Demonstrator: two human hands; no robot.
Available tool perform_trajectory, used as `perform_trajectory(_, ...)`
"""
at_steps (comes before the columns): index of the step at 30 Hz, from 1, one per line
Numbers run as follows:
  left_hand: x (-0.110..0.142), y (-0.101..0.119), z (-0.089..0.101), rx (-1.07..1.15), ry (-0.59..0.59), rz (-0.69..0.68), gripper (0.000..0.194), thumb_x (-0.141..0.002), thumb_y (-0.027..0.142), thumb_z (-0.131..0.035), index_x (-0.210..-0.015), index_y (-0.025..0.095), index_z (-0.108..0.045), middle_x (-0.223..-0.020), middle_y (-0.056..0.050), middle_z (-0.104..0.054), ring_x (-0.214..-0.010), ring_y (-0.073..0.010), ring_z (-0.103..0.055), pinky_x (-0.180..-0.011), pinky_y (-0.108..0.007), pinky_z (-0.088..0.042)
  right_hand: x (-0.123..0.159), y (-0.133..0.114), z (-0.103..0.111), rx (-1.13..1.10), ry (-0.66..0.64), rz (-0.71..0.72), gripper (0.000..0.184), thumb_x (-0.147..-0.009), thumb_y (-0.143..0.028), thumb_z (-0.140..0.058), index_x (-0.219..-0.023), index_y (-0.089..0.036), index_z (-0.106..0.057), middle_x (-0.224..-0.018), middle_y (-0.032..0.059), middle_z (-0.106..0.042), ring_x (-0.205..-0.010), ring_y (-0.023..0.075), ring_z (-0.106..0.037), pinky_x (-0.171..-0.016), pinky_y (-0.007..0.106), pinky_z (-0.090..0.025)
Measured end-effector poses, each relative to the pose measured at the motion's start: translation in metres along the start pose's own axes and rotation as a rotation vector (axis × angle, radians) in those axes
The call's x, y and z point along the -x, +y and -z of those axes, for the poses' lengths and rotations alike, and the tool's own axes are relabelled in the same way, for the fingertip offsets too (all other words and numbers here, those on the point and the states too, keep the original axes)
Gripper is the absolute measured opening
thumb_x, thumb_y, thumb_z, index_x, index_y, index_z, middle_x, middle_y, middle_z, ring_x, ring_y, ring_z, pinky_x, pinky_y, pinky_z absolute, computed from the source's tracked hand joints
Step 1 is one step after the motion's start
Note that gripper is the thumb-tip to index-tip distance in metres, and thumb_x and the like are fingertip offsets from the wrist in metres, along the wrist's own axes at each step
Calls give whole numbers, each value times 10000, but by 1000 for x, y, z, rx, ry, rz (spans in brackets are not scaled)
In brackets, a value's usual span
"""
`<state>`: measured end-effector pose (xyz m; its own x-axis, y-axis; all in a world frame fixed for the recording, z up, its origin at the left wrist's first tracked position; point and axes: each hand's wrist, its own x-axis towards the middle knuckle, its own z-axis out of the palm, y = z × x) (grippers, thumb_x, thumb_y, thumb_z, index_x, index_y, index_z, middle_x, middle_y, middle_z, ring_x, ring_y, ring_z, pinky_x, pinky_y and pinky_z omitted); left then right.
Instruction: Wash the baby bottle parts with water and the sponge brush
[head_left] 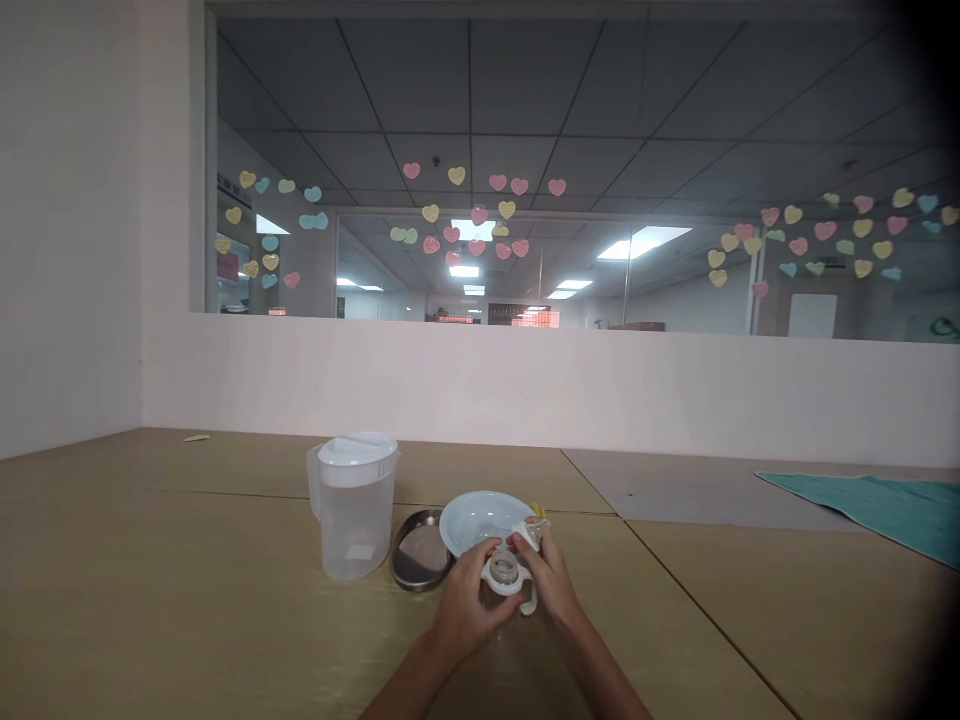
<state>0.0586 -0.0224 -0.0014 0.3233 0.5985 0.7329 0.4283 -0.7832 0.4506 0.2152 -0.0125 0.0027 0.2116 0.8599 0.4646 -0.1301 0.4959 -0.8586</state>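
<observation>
My left hand (466,600) is closed round a clear baby bottle (504,568), its open neck facing up. A white ring with a curved handle (529,600) surrounds the bottle below the neck. Just above and to the right, my right hand (556,578) pinches a white collar with a clear teat (534,532), apart from the bottle's neck. Beyond both hands stands a pale blue bowl (457,520) with something clear in it that I cannot make out. A small yellow thing (538,510) shows partly behind the right hand.
Left of the bowl lies a shallow metal dish (420,552). A clear plastic pitcher (356,515) with a white lid stands beside it. A teal cloth (877,505) lies at the right of the table (225,610). A wall with a window rises behind.
</observation>
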Motion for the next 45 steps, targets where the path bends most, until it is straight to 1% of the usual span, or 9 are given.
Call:
perform_trajectory(7, 1, 0, 1, -83, -27, 4, 592, -754, 384, -629, -1280, 180, -448, -1187, -134, -607, -1088, -271, -576, -938, -446, -470, -4, -2, 1, 206, 46, 123, 480, -683, -430, -706, -1070, -170, -593, -1051, 79, -656, -976, 237, -605, -872, 347, -461)
perform_trajectory(11, 2, -1, 1, -86, -22, -24, 591, -775, 416, -615, -1289, 179, -444, -1197, -137, -604, -1091, -268, -577, -936, -440, -470, -5, -3, 3, 308, 64, 137, 489, -689, -434, -696, -1087, -167, -599, -1086, 96, -655, -1031, 254, -588, -917, 375, -433)
perform_trajectory(16, 2, -3, 1, -89, -24, -42, 605, -791, 453, -597, -1306, 185, -428, -1220, -138, -593, -1105, -267, -572, -935, -434, -470, -4, -2, 5, 324, 190, 205, 440, -688, -418, -695, -1038, -190, -557, -1097, 96, -646, -1022, 245, -590, -895, 374, -441)
perform_trajectory(26, 2, -4, 0, -75, -32, -72, 583, -804, 438, -588, -1306, 190, -429, -1261, -134, -569, -1147, -266, -546, -972, -437, -445, -6, -3, 9, 466, 210, 294, 237, -700, -433, -654, -760, -222, -565, -1047, 78, -653, -977, 249, -590, -863, 352, -437)
perform_trajectory(33, 1, -1, 2, -73, -61, -50, 579, -815, 449, -572, -1309, 189, -421, -1260, -134, -565, -1150, -268, -538, -972, -437, -442, -9, 5, 19, 732, 284, 286, 282, -737, -394, -573, -953, -213, -558, -871, 63, -620, -811, 259, -589, -707, 355, -457)
perform_trajectory(35, 2, -2, 2, -83, -71, -41, 579, -821, 458, -558, -1315, 195, -410, -1257, -137, -564, -1149, -271, -536, -972, -445, -439, -10, 5, 21, 779, 253, 351, 278, -754, -322, -534, -1010, -219, -570, -931, 76, -628, -878, 267, -577, -753, 373, -455)
perform_trajectory(39, 2, -3, 2, -112, -79, -43, 584, -830, 470, -545, -1317, 188, -390, -1248, -142, -563, -1140, -267, -539, -974, -448, -431, -9, 3, 21, 796, 153, 457, 354, -765, -185, -453, -1055, -284, -629, -1181, 67, -581, -1067, 270, -513, -920, 440, -390)
perform_trajectory(42, 2, -4, 1, -138, -75, -61, 577, -836, 473, -539, -1313, 187, -385, -1246, -142, -562, -1135, -265, -541, -964, -442, -436, -9, 3, 20, 726, 141, 459, 392, -748, -181, -508, -1074, -339, -658, -1236, 60, -546, -1132, 290, -483, -970, 478, -351)
perform_trajectory(45, 4, -8, 1, -168, -61, -99, 615, -837, 474, -540, -1342, 187, -338, -1226, -144, -571, -1119, -260, -552, -946, -432, -447, -9, 6, 20, 762, 92, 440, 430, -719, -176, -568, -1093, -369, -659, -1267, 63, -523, -1169, 324, -464, -977, 513, -338)
